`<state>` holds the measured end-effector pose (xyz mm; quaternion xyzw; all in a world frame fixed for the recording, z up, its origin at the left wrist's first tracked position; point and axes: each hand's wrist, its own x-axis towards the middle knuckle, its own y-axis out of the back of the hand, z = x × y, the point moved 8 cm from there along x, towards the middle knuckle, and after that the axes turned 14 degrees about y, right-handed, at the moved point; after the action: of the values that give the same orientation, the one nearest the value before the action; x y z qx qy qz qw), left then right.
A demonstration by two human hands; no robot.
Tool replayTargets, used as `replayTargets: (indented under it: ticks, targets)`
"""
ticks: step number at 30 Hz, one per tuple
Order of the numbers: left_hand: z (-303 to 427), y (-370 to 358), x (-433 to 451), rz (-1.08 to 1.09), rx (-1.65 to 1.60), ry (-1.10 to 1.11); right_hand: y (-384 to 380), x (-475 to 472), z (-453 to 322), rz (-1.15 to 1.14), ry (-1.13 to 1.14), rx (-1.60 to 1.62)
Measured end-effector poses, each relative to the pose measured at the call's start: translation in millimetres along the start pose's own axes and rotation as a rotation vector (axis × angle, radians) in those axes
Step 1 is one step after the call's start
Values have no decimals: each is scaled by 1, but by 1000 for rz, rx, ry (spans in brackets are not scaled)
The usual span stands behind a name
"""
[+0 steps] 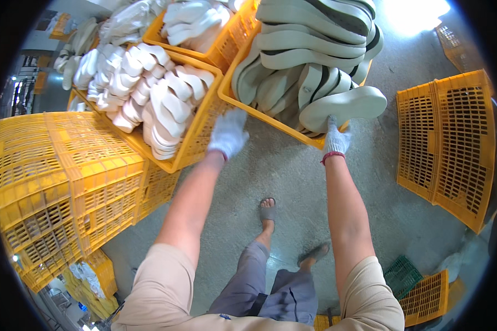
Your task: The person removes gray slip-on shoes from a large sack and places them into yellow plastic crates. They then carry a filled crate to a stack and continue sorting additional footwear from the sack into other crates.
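Observation:
My right hand (338, 137), in a white knit glove with a red cuff, grips a pale grey shoe sole (343, 108). The thumb presses on its near face; the other fingers are partly hidden behind it. The sole is tilted over the corner of a yellow plastic crate (269, 118) heaped with similar soles (312, 45). My left hand (228, 131), gloved the same way and blurred, holds nothing, its fingers apart. It is beside the wall of another yellow crate (178, 159), which is filled with rows of white soles (165, 99).
A third yellow crate (215, 51) with white pieces stands behind. Large yellow crates (66, 165) are stacked at left, and more (445, 145) stand at right. A green crate (402, 276) sits at lower right on the concrete floor (240, 186).

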<state>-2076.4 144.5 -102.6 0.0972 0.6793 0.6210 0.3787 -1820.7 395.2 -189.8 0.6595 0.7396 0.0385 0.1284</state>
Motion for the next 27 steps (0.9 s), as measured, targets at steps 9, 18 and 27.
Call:
replayTargets:
  ticks: [9,18,27]
  targets:
    - [-136,-197,-400,-568,-314,288,48,12,3,-331,66,-210]
    - [-209,-248,-484,-1020,376,-154,404,-365,45,-544,-639,-686]
    - [169,-83,-312,-532,-59,-400,703,-761,79,95,-1016,-654]
